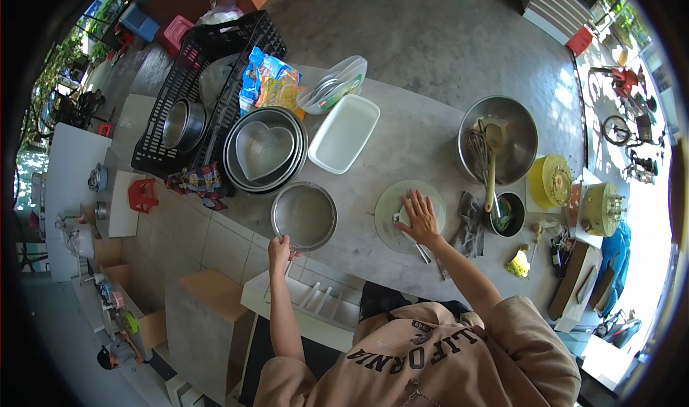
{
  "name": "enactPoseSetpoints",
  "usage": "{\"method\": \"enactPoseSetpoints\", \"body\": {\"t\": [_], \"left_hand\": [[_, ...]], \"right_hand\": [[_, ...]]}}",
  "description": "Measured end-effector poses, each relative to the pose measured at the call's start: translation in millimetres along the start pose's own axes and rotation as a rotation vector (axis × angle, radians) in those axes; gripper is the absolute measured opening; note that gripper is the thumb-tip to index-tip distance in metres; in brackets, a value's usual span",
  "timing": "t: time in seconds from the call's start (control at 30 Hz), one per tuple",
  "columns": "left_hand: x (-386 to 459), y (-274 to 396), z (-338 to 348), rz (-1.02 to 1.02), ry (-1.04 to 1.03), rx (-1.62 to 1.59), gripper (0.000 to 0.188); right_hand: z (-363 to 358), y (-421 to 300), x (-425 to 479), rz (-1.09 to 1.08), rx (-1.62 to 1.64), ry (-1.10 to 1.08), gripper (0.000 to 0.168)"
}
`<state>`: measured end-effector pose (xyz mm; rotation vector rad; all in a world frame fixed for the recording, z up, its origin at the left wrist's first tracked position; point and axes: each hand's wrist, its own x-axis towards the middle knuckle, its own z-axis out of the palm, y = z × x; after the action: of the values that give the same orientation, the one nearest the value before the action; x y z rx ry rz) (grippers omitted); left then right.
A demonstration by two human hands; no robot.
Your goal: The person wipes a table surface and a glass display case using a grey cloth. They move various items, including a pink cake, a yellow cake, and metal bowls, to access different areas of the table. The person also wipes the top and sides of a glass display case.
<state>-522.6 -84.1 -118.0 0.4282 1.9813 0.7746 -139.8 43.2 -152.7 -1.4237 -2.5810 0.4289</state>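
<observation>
My left hand [280, 252] grips the near edge of a round metal cake pan [304, 216] at the table's front left. Its thumb lies on the rim, and the other fingers are partly hidden beneath it. Farther right, my right hand [421, 216] lies palm down with fingers spread over a pale round disc [388, 194] on the table. A small whitish thing lies partly under its palm; I cannot tell what it is. Metal handles or tools [423, 253] poke out below the disc. A dark crumpled cloth [469, 226] is just right of my right hand.
Nested metal pans with a heart-shaped pan [265, 149] stand behind the cake pan, beside a white plastic tray [344, 134] and black crate [156, 132]. At right are a steel bowl [517, 116] with whisk and spatula, a dark pot [518, 213] and two yellow cakes [549, 181]. A person [122, 351] is far lower left.
</observation>
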Motion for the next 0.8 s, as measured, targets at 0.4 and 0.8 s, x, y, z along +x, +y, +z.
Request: {"method": "enactPoseSetpoints", "body": {"t": [0.4, 0.8], "left_hand": [[1, 22, 52, -0.042, 0.013, 0.067, 0.032], [-97, 50, 112, 0.648, 0.631, 0.406, 0.039]], "right_hand": [[-19, 12, -61, -0.042, -0.292, -0.127, 0.085], [1, 11, -64, -0.047, -0.33, -0.083, 0.083]]}}
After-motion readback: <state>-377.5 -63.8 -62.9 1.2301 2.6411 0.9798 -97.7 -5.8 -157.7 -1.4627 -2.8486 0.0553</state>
